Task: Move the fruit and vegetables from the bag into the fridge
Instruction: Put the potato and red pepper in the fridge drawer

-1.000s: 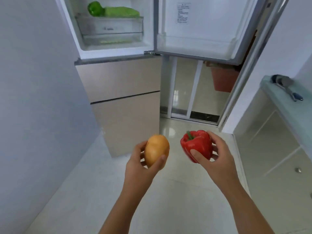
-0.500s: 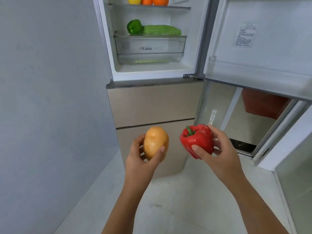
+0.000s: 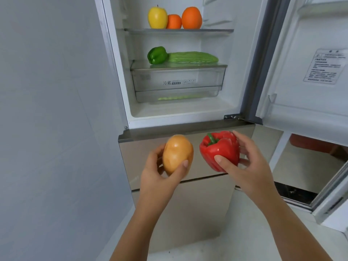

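Note:
My left hand (image 3: 160,178) grips a tan potato (image 3: 177,153). A red bell pepper (image 3: 219,150) is held in my right hand (image 3: 248,166). Both are raised in front of the fridge's lower drawers, below the open upper compartment (image 3: 178,110). Inside, a yellow apple (image 3: 157,17) and two oranges (image 3: 191,17) sit on the upper shelf. A green pepper (image 3: 157,55) and a long green gourd (image 3: 194,57) lie on the shelf over the clear crisper drawer (image 3: 177,81). The bag is out of view.
The fridge door (image 3: 308,72) stands open to the right, its lower bin jutting toward me. A grey wall (image 3: 52,129) closes the left side. Behind the door are a sliding glass door (image 3: 301,166) and a reddish tub (image 3: 316,144). Pale floor lies below.
The view has risen and closed in on the fridge; the upper shelf with apple and oranges is now visible. Both hands keep their hold and have come nearer the compartment.

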{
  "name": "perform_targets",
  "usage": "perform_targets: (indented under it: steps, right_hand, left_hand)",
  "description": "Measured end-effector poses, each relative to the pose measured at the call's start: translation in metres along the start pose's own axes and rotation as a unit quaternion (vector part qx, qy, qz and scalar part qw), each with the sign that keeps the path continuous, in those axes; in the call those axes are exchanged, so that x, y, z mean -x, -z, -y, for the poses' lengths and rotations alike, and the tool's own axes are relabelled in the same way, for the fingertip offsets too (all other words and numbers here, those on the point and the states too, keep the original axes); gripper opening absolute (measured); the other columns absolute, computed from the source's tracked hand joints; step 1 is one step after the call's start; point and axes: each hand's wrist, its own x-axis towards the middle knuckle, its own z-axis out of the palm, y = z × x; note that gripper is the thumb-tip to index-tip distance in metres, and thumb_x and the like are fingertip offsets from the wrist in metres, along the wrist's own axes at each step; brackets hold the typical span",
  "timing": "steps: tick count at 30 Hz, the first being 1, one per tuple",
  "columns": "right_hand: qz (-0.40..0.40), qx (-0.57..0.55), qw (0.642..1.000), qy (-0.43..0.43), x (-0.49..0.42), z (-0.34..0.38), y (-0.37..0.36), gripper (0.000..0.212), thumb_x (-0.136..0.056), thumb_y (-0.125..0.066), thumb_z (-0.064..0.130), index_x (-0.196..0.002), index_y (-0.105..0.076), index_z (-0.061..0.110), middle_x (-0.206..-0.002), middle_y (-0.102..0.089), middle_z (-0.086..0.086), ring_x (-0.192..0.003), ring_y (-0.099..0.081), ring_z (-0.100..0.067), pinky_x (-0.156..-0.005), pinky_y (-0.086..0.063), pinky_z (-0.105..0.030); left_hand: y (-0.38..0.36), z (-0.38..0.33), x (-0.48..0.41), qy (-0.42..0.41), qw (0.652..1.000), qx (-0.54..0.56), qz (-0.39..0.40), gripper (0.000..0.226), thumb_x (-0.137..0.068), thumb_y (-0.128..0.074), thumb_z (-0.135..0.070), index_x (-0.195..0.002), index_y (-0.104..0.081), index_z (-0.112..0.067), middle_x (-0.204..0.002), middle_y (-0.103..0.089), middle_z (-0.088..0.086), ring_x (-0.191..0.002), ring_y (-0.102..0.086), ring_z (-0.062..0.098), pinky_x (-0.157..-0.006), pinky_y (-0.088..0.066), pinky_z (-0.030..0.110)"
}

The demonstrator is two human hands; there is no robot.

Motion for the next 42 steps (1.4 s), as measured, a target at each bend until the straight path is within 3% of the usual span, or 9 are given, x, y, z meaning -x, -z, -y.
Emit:
perform_targets:
  steps: [4, 9, 15, 20, 24, 30, 33, 36, 42]
  right_hand:
    - [-0.014, -0.004, 0.999, 0.028, -0.071, -0.022, -0.008, 0.07, -0.067, -0.077, 0.032, -0.126, -0.041, 0.037, -0.127, -0.047, 0.008, -0.106, -0.05, -0.005, -0.072, -0.044, -0.012]
    - [-0.011, -0.046, 0.997, 0.068, -0.17, -0.033, -0.017, 0.064, -0.063, -0.072, 0.043, -0.119, -0.04, 0.042, -0.122, -0.048, 0.01, -0.105, -0.05, -0.001, -0.072, -0.046, -0.01]
    - [-0.001, -0.069, 0.993, 0.092, -0.286, -0.04, -0.033, 0.063, -0.071, -0.075, 0.031, -0.121, -0.038, 0.038, -0.124, -0.046, 0.007, -0.108, -0.049, -0.01, -0.084, -0.047, -0.024]
    - [-0.006, -0.074, 0.993, 0.097, -0.354, -0.038, -0.051, 0.07, -0.072, -0.075, 0.028, -0.132, -0.039, 0.026, -0.129, -0.046, 0.0, -0.11, -0.05, -0.014, -0.091, -0.046, -0.031]
    - [-0.013, -0.086, 0.991, 0.097, -0.396, -0.038, -0.062, 0.07, -0.074, -0.075, 0.022, -0.134, -0.039, 0.023, -0.13, -0.047, -0.003, -0.11, -0.05, -0.015, -0.079, -0.042, -0.015]
    - [-0.014, -0.082, 0.991, 0.101, -0.442, -0.04, -0.076, 0.071, -0.074, -0.075, 0.023, -0.134, -0.038, 0.025, -0.13, -0.045, -0.002, -0.11, -0.049, -0.014, -0.086, -0.041, -0.022]
    - [0.004, -0.076, 0.992, 0.104, -0.458, -0.039, -0.081, 0.069, -0.074, -0.074, 0.022, -0.133, -0.039, 0.025, -0.127, -0.045, -0.001, -0.106, -0.048, -0.012, -0.076, -0.041, -0.016]
    - [0.017, -0.065, 0.993, 0.096, -0.473, -0.042, -0.087, 0.069, -0.074, -0.074, 0.024, -0.133, -0.038, 0.024, -0.128, -0.045, -0.001, -0.109, -0.047, -0.015, -0.081, -0.04, -0.024]
    - [0.011, -0.034, 0.996, 0.084, -0.491, -0.053, -0.09, 0.069, -0.074, -0.075, 0.026, -0.132, -0.038, 0.022, -0.123, -0.045, 0.001, -0.106, -0.048, -0.015, -0.077, -0.04, -0.022]
  left_hand:
    - [-0.024, 0.005, -0.066, -0.023, 0.999, 0.011, -0.02, 0.062, -0.054, -0.068, -0.054, -0.11, -0.051, -0.037, -0.108, -0.058, -0.017, -0.091, -0.057, -0.004, -0.072, -0.05, 0.013]
    - [-0.059, 0.003, -0.158, -0.061, 0.997, 0.013, -0.055, 0.057, -0.056, -0.07, -0.05, -0.108, -0.053, -0.033, -0.105, -0.06, -0.014, -0.086, -0.058, -0.003, -0.07, -0.049, 0.013]
    - [-0.083, -0.012, -0.26, -0.102, 0.991, -0.005, -0.091, 0.052, -0.067, -0.076, -0.034, -0.111, -0.048, -0.03, -0.108, -0.056, -0.015, -0.086, -0.057, -0.004, -0.064, -0.044, 0.007]
    - [-0.083, -0.024, -0.327, -0.123, 0.985, -0.043, -0.117, 0.054, -0.063, -0.068, -0.041, -0.112, -0.046, -0.034, -0.108, -0.056, -0.014, -0.095, -0.056, 0.005, -0.072, -0.048, 0.018]
    - [-0.085, -0.031, -0.373, -0.131, 0.983, -0.069, -0.107, 0.054, -0.063, -0.069, -0.041, -0.111, -0.046, -0.034, -0.104, -0.054, -0.018, -0.092, -0.055, 0.001, -0.064, -0.043, 0.006]
    - [-0.088, -0.028, -0.427, -0.155, 0.972, -0.16, -0.079, 0.061, -0.071, -0.076, -0.027, -0.125, -0.048, -0.02, -0.114, -0.055, -0.004, -0.1, -0.053, 0.012, -0.081, -0.042, 0.022]
    - [-0.088, -0.025, -0.448, -0.188, 0.954, -0.228, -0.057, 0.065, -0.07, -0.077, -0.025, -0.127, -0.047, -0.017, -0.119, -0.051, -0.001, -0.105, -0.048, 0.012, -0.084, -0.035, 0.017]
    - [-0.088, -0.022, -0.465, -0.208, 0.93, -0.303, -0.021, 0.07, -0.07, -0.078, -0.026, -0.131, -0.045, -0.014, -0.128, -0.05, 0.005, -0.115, -0.046, 0.018, -0.084, -0.029, 0.014]
    - [-0.09, -0.015, -0.487, -0.204, 0.913, -0.353, 0.024, 0.071, -0.07, -0.078, -0.025, -0.132, -0.045, -0.014, -0.129, -0.051, 0.008, -0.116, -0.048, 0.021, -0.09, -0.034, 0.021]
